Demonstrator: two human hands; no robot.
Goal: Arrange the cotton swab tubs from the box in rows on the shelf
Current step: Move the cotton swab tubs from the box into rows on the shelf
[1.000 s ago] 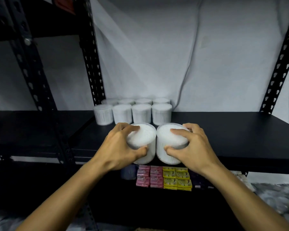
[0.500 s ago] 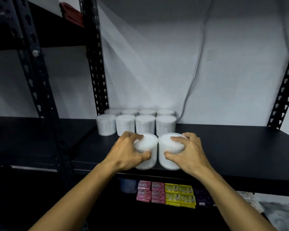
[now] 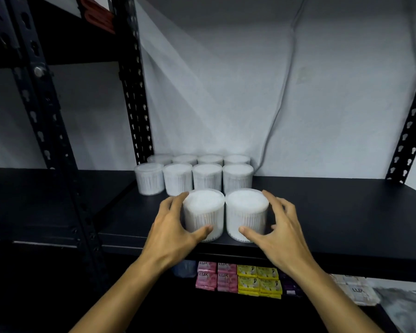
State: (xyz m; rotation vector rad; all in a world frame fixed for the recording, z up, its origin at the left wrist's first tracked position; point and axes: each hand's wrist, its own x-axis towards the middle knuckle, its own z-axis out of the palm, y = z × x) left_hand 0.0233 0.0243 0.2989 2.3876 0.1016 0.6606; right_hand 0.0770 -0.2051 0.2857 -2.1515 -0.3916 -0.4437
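Note:
Two white cotton swab tubs stand upright side by side near the front edge of the black shelf (image 3: pixel 334 212). My left hand (image 3: pixel 168 234) wraps the left tub (image 3: pixel 203 212), fingers on its far left side and thumb on its front. My right hand (image 3: pixel 281 236) is beside the right tub (image 3: pixel 246 210). Its thumb tip and index finger touch the tub, and its other fingers are spread apart from it. Behind them, two rows of several tubs (image 3: pixel 208 176) stand against the back left corner. The box is out of view.
A black perforated post (image 3: pixel 135 104) rises just left of the tub rows, another post (image 3: pixel 46 128) stands nearer at left, and a third (image 3: pixel 408 128) at far right. Pink and yellow soap packs (image 3: pixel 238 277) sit on the shelf below. A white sheet hangs behind.
Both tubs have moved forward onto the shelf and now rest on it. My right hand's fingers have spread away from its tub. The view has come closer.

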